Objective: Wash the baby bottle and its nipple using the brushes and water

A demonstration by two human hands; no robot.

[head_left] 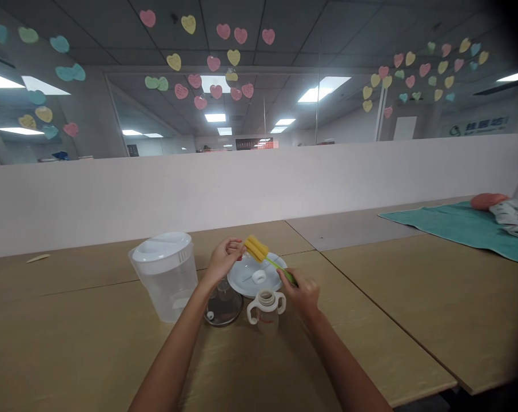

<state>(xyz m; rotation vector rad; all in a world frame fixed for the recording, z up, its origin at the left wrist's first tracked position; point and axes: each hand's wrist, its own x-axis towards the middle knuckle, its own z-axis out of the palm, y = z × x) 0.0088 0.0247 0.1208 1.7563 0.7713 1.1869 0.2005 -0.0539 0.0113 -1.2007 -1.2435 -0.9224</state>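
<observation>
- Right hand closed around the green handle of a bottle brush; the handle runs up and to the left from the fist.
- Yellow sponge head of the brush sits raised above the far rim of a white plate.
- Left hand held just left of the sponge head, fingertips touching or pinching its end; cannot tell which.
- A small white ring-shaped piece lies on the plate.
- Baby bottle with two white side handles stands upright on the counter, cap off, just in front of the plate and below the right hand.
- Clear dome-like lid rests on the counter beside the bottle, under the left wrist.
- Translucent pitcher with a white lid stands to the left, near the left forearm.
- Teal cloth spread on the far right counter, well apart, with bundled fabric lying on it.
- White partition wall behind the counter; paper hearts on the glass above.
</observation>
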